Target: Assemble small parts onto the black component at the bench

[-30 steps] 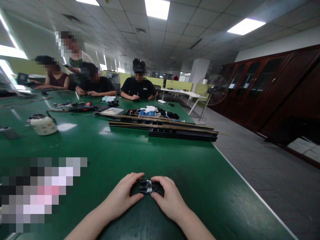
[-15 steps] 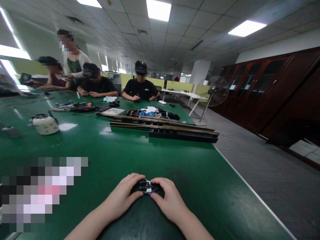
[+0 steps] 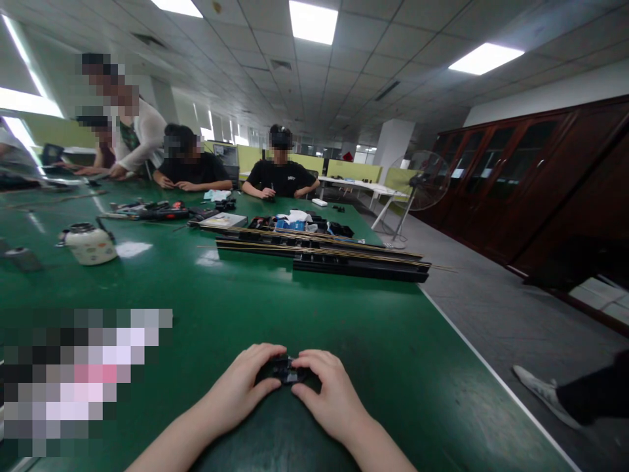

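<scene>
A small black part [image 3: 289, 372] with shiny spots lies low between my hands, at the near side of the green table [image 3: 236, 308]. I cannot make out its exact kind. My left hand [image 3: 250, 377] grips its left end, with the thumb at the near side and the fingers curled over the far side. On the other end, my right hand [image 3: 331, 387] closes in the same way, thumb and fingertips at the part. The curled fingers hide both of its ends.
Long black rails [image 3: 361, 267] with thin brass-coloured rods lie across the table ahead. A cream jar [image 3: 91, 246] stands left, and tools [image 3: 152, 211] lie farther back. Several people sit or stand beyond. A person's shoe [image 3: 545, 393] shows on the floor at right.
My right fingers have shifted slightly over the part, and its white patches look darker. At the far left the standing person has leaned forward. A person's leg and shoe have appeared at right.
</scene>
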Motion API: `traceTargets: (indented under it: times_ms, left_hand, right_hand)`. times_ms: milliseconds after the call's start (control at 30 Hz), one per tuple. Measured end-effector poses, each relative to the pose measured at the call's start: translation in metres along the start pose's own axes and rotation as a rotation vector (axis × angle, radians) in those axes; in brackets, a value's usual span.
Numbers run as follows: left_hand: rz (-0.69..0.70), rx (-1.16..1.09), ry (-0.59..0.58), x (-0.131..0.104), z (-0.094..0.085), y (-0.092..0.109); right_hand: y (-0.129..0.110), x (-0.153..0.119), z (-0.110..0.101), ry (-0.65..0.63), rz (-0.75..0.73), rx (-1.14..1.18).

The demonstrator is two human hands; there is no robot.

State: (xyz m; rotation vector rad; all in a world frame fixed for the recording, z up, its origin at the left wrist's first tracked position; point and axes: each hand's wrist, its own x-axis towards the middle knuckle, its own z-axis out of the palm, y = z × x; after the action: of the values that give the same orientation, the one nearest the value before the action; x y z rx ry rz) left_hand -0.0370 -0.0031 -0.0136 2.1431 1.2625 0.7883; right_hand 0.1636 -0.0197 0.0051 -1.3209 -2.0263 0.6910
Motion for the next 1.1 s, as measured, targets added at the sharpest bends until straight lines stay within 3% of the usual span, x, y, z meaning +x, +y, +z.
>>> traceTargets:
  times_ms: [567,1100]
  left_hand:
    - [0.035,0.044,-0.037,0.0012,-0.0008,0.0024]
    - [0.032,0.013,0.025,0.0003,0.001,-0.001]
  right_hand:
    - [-0.003,-0.0002,0.0028,0.022,-0.008,-0.083]
    - [-0.0014,-0.0006,-0.0001,0.075,-0.101,-0.055]
